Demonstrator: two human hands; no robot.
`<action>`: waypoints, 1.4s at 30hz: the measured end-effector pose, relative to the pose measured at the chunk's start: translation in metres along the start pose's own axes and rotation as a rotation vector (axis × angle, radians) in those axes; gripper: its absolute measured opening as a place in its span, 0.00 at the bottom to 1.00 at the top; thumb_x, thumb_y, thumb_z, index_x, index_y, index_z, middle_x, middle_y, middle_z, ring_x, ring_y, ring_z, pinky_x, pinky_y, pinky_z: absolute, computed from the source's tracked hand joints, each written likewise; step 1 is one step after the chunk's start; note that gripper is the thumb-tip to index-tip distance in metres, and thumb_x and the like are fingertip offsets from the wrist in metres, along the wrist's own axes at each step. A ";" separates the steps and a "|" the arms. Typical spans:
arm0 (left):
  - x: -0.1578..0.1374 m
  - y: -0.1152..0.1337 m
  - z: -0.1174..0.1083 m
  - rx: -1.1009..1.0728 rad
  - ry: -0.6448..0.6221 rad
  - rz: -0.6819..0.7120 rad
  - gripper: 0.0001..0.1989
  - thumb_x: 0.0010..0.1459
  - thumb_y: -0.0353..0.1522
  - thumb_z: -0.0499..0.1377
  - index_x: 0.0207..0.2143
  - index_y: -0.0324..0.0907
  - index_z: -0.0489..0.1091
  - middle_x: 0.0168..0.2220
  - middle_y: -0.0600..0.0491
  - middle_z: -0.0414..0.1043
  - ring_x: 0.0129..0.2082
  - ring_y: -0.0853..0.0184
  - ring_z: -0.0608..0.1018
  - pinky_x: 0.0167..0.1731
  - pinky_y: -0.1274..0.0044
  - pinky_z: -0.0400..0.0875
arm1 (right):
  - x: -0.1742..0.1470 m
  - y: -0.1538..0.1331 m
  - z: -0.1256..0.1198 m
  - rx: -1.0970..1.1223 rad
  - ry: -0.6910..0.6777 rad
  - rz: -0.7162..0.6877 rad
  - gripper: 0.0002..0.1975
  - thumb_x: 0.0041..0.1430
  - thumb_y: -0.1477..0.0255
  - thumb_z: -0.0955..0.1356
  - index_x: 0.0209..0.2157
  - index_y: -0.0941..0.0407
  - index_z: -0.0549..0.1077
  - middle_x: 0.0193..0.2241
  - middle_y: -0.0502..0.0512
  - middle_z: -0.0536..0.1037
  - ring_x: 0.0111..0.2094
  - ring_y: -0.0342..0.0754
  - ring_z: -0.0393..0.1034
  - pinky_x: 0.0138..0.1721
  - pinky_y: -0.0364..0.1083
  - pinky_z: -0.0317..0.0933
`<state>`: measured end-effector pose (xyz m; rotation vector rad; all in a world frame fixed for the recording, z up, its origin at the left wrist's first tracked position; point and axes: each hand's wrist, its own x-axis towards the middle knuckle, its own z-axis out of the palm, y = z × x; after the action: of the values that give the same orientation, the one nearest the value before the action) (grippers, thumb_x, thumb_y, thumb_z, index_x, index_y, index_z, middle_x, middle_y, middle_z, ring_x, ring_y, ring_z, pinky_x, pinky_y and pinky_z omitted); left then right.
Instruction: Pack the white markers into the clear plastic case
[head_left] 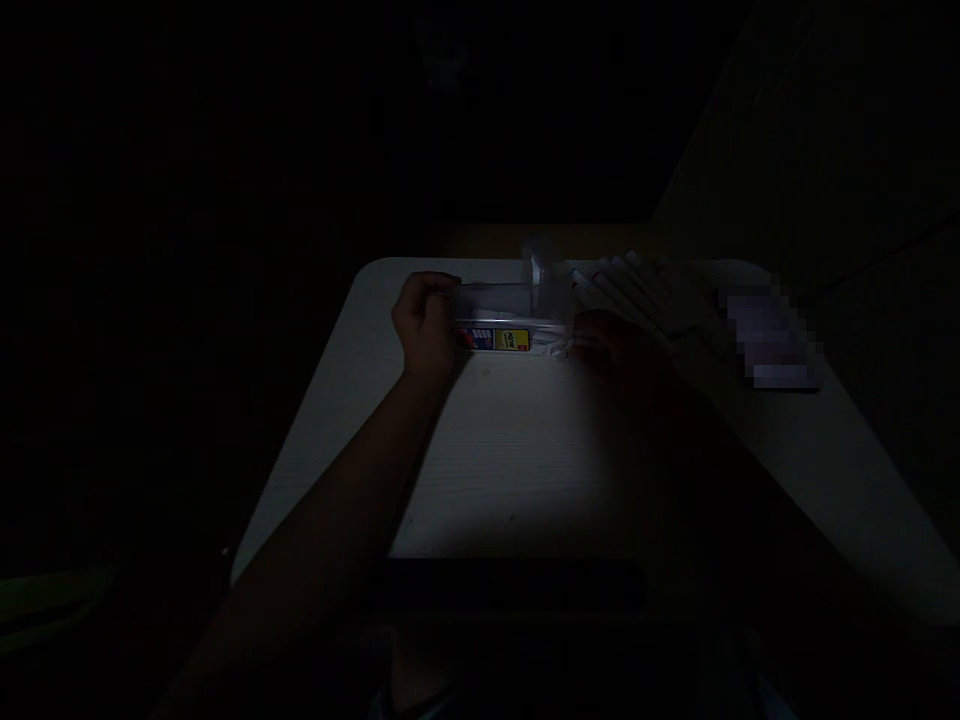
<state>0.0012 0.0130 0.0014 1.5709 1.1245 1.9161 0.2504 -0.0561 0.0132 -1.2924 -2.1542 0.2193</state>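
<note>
A clear plastic pen case (491,305) lies on its side above the table, with a yellow and dark blue label along its near face. My left hand (427,320) is closed around the case's left end. At the right end, a clear flap (538,272), which looks like the lid, stands up. My right hand (611,342) is in deep shadow by that open end, its fingers drawn together; what they hold is hidden. White pens (622,285), several of them and marker-like, lie side by side just beyond my right hand.
The pale table (517,450) has rounded corners and a dark front edge. On its right side lies a flat, blurred-out rectangular object (776,340). The surroundings are very dark, with something green (52,600) low on the left.
</note>
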 end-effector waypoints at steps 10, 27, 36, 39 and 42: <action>0.000 0.006 0.001 -0.039 -0.004 0.011 0.06 0.53 0.29 0.53 0.28 0.44 0.70 0.31 0.54 0.73 0.32 0.68 0.74 0.32 0.77 0.68 | -0.002 0.010 0.008 0.014 0.063 -0.045 0.24 0.62 0.56 0.62 0.50 0.57 0.75 0.46 0.61 0.75 0.47 0.50 0.70 0.51 0.50 0.67; 0.000 0.001 0.000 -0.038 -0.009 0.005 0.07 0.55 0.29 0.52 0.28 0.44 0.69 0.31 0.54 0.73 0.33 0.69 0.75 0.34 0.77 0.68 | -0.003 0.011 0.012 -0.046 0.009 -0.021 0.25 0.62 0.61 0.64 0.57 0.57 0.71 0.48 0.62 0.73 0.50 0.53 0.69 0.54 0.52 0.66; 0.001 0.000 -0.001 0.009 -0.019 -0.001 0.06 0.58 0.31 0.53 0.29 0.44 0.68 0.32 0.54 0.72 0.34 0.69 0.75 0.35 0.77 0.69 | -0.001 0.009 0.010 -0.114 -0.023 0.023 0.25 0.63 0.67 0.60 0.60 0.56 0.69 0.50 0.62 0.71 0.49 0.53 0.67 0.52 0.52 0.67; 0.000 -0.002 -0.001 -0.021 0.004 0.000 0.07 0.58 0.30 0.53 0.29 0.45 0.68 0.33 0.54 0.72 0.34 0.68 0.75 0.34 0.77 0.69 | -0.003 0.009 0.009 -0.150 -0.003 0.026 0.24 0.65 0.66 0.59 0.59 0.52 0.70 0.51 0.61 0.70 0.49 0.53 0.68 0.50 0.52 0.67; 0.000 -0.002 -0.001 -0.032 0.008 0.003 0.06 0.58 0.30 0.53 0.29 0.44 0.69 0.32 0.54 0.72 0.34 0.68 0.75 0.35 0.77 0.69 | -0.004 0.010 0.006 -0.146 -0.022 0.042 0.23 0.63 0.63 0.62 0.58 0.50 0.71 0.53 0.61 0.69 0.51 0.54 0.67 0.51 0.54 0.66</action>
<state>-0.0003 0.0143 -0.0003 1.5498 1.0900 1.9345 0.2554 -0.0537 0.0022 -1.4239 -2.1970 0.0949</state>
